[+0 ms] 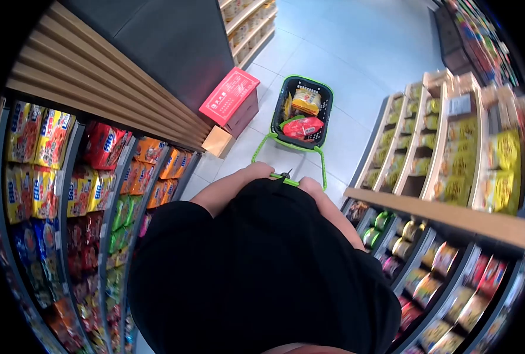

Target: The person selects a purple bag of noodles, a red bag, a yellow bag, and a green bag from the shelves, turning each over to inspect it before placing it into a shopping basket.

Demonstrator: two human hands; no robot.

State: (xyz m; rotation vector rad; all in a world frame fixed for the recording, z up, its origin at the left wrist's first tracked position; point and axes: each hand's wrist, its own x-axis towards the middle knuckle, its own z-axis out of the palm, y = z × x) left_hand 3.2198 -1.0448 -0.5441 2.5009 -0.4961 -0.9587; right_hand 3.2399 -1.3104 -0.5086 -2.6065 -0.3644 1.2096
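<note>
A black shopping basket (328, 112) with a green rim rests on the floor in front of me. Its green handle (323, 169) reaches back toward my body. At the left end of the handle's crossbar, my left hand (262, 171) is closed on it. My right hand (311, 185) grips the right end; the fingers of both hands are partly hidden. Inside the basket lie a red package (302, 127) and a yellow package (306, 101). A small dark object (286, 173) shows between my hands, too small to name.
On the left, shelves hold bagged snacks (53, 138) in several colours. A red-topped box (231, 94) and a small wooden block (218, 141) stand beside the slatted panel. Tiered wooden racks (399, 144) with yellow packets line the right, above lower shelves (430, 268). Tiled floor (339, 50) stretches ahead.
</note>
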